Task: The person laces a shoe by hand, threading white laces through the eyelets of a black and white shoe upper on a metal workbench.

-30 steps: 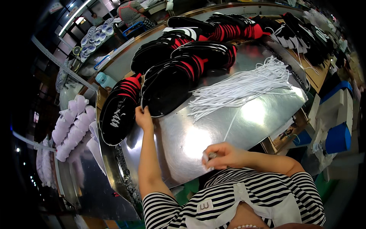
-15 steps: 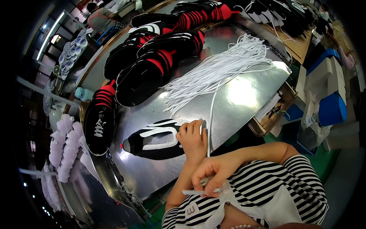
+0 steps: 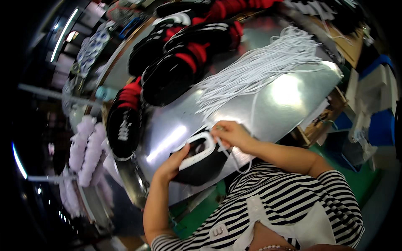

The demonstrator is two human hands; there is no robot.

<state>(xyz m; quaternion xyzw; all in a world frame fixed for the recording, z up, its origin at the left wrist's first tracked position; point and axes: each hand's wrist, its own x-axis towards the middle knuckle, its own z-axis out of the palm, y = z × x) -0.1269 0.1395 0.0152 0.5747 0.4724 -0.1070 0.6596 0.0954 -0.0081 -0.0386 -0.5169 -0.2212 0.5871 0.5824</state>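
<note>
A black shoe upper with a white eyelet band is tilted up at the metal table's front edge. My left hand closes on its left end, the thumb lying along the white band. At the other end of the band, my right hand pinches a white shoelace, part of which hangs in a loop below the fingers. Whether the lace passes through an eyelet is too blurred to tell. Beyond my hands a bundle of white laces lies spread over the table.
Several black-and-red shoe uppers are piled at the far left, with one more by the left edge. A wooden drawer juts out at the right, near a blue bin. White padded pieces hang beyond the table's left side.
My left hand has moved to the left end of the upper, which is now lifted and tilted. My right hand has brought the lace from my chest to the eyelet band. The view has shifted.
</note>
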